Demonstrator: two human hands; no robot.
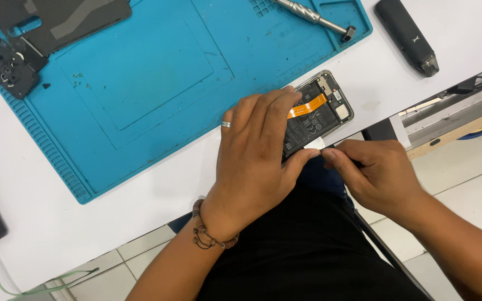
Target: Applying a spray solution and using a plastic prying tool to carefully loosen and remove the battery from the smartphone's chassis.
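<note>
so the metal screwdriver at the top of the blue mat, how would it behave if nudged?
The screwdriver looks like a round metal shaft, so probably stiff and fairly heavy for its size. Lying flat on the blue mat, it may roll sideways; the mat's raised ribs might catch it.

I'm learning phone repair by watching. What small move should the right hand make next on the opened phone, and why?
Probably a slow pull on the white tab: the right hand pinches it at the battery's edge while the left hand presses the opened phone flat.
</note>
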